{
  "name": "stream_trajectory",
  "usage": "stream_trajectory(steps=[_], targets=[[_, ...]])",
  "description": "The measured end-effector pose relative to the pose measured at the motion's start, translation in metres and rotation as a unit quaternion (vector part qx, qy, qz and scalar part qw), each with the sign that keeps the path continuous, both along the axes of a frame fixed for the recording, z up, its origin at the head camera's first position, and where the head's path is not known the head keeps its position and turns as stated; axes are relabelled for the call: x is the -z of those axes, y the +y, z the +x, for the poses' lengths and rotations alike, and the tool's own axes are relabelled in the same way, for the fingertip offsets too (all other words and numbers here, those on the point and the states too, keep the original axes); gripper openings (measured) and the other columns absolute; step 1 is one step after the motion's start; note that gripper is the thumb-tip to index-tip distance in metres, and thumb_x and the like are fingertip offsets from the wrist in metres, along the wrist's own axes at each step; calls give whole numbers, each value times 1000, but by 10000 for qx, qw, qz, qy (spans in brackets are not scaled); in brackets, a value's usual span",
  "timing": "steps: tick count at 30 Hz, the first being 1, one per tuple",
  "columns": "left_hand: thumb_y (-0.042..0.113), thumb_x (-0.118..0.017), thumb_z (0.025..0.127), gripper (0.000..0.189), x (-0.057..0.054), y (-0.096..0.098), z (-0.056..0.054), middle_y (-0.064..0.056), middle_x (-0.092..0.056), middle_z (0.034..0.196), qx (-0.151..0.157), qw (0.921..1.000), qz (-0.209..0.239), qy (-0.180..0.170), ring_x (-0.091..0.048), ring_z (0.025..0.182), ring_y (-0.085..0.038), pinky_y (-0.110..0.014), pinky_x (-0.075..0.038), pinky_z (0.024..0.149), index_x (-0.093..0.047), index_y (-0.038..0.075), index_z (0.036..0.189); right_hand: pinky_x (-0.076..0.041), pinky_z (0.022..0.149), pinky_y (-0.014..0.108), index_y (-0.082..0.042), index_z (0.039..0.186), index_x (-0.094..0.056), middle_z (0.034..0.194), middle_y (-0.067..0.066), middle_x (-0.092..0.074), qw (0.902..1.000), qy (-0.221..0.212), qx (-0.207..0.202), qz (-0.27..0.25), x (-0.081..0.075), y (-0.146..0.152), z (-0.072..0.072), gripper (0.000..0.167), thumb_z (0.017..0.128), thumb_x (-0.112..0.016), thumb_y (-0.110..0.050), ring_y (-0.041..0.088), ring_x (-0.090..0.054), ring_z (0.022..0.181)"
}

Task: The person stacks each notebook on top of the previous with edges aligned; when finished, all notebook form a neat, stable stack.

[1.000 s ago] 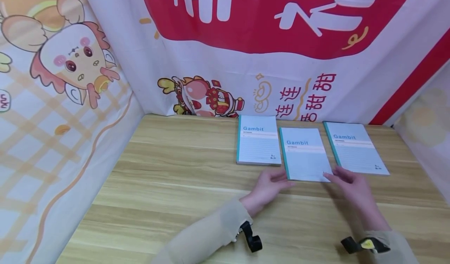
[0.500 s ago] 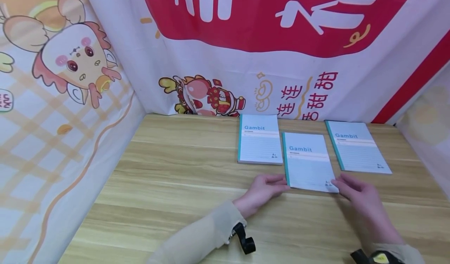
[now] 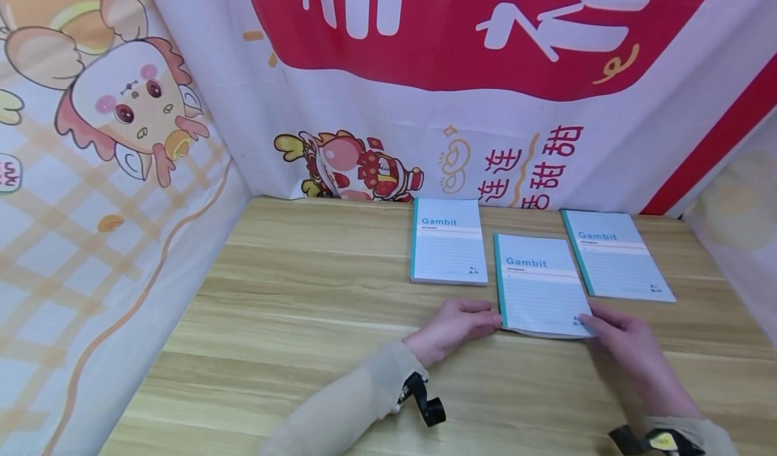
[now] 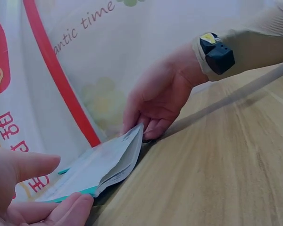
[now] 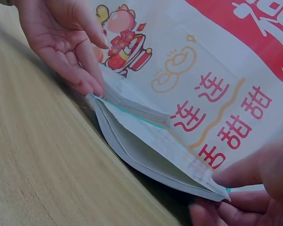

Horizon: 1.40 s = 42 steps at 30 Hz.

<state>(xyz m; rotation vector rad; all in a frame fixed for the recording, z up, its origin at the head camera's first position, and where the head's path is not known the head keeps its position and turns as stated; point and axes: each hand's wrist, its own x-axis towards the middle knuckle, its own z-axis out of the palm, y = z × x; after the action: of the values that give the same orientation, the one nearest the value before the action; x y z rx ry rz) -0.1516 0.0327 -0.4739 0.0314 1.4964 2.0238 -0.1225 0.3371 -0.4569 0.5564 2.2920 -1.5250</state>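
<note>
Three light-blue "Gambit" notebooks with teal spines lie on the table: a left notebook (image 3: 449,253), a right notebook (image 3: 619,257) and, nearer me, a middle notebook (image 3: 543,294). My right hand (image 3: 634,351) pinches the middle notebook's near right corner, thumb on the cover and fingers below. That corner is lifted off the table, and the front cover (image 5: 155,136) gapes from the pages in the right wrist view. At the near spine corner, my left hand (image 3: 452,328) touches the notebook with its fingertips; its thumb (image 4: 37,165) stands apart in the left wrist view.
The wood-grain table (image 3: 291,321) runs back to a printed cloth (image 3: 364,105) that hangs behind the notebooks. Another patterned cloth (image 3: 121,240) borders the left side. Each wrist carries a small black camera mount (image 3: 427,402).
The middle notebook has slid toward me and slightly right, away from the other two, with both hands at its near corners. Its near edge has risen a little, mostly at the right.
</note>
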Motion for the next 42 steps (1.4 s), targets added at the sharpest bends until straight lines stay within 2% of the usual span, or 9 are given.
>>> stream_trajectory(steps=[4,9,13,17,21,24,28,35,42], targets=[[0,-70,94,51,-2,-1,-4,-15,-70,115,151,9997,71,-157,-69,107,-26,-30,-55,93,-49,-15,138,-57,92,38,0,157,-27,149,24,-46,9980,96,180,-605,2,3,2,72,103,-63,-33,6,-68,98],[-2,-69,94,51,-4,-2,-7,-17,-70,114,280,9995,51,-145,-69,108,-27,-30,-55,93,-48,-18,138,-58,89,34,-3,157,-30,135,8,-58,9943,172,415,-963,1,5,3,71,102,-66,-29,5,-69,98],[5,-72,94,47,-4,2,-9,-11,-73,110,288,9986,-427,158,-70,104,-21,-29,-56,91,-57,-10,135,-57,90,33,-5,156,-31,119,-7,-63,9898,195,596,-1278,0,6,3,73,99,-70,-28,5,-69,98],[8,-75,92,40,-1,12,-10,-6,-73,106,75,9956,-794,491,-71,99,-19,-29,-57,89,-65,-4,129,-57,90,33,-3,156,-30,107,-15,-65,9850,343,726,-1527,1,6,3,75,98,-72,-25,5,-69,97],[2,-75,90,36,0,23,-12,-8,-72,104,-302,9966,-670,367,-72,98,-23,-30,-58,87,-67,-5,124,-57,89,32,-1,156,-30,101,-18,-66,9823,504,806,-1614,0,5,4,74,98,-71,-23,5,-69,96],[0,-76,89,33,-1,28,-14,-9,-72,101,-557,9962,-645,189,-72,94,-24,-31,-59,83,-69,-4,121,-58,87,32,-3,155,-33,100,-18,-67,9804,527,915,-1665,-1,5,5,72,98,-72,-21,5,-69,95],[4,-78,88,35,-3,34,-17,-7,-72,98,-745,9938,-770,289,-73,90,-22,-31,-60,81,-69,-2,122,-58,87,31,-7,154,-37,101,-18,-67,9773,457,1098,-1755,-3,3,6,71,96,-74,-22,4,-69,95],[7,-80,88,37,-5,38,-19,-4,-73,93,-858,9886,-1109,552,-72,86,-20,-31,-61,77,-68,1,122,-58,87,30,-8,156,-35,108,-15,-62,9791,306,1227,-1591,-6,-2,5,75,96,-75,-26,4,-68,95],[4,-79,88,36,-5,36,-19,-6,-74,93,-925,9897,-889,635,-73,83,-21,-30,-61,73,-67,1,122,-57,88,30,-10,157,-35,127,-2,-55,9799,301,1249,-1527,-8,-5,5,76,95,-75,-30,3,-67,96]])
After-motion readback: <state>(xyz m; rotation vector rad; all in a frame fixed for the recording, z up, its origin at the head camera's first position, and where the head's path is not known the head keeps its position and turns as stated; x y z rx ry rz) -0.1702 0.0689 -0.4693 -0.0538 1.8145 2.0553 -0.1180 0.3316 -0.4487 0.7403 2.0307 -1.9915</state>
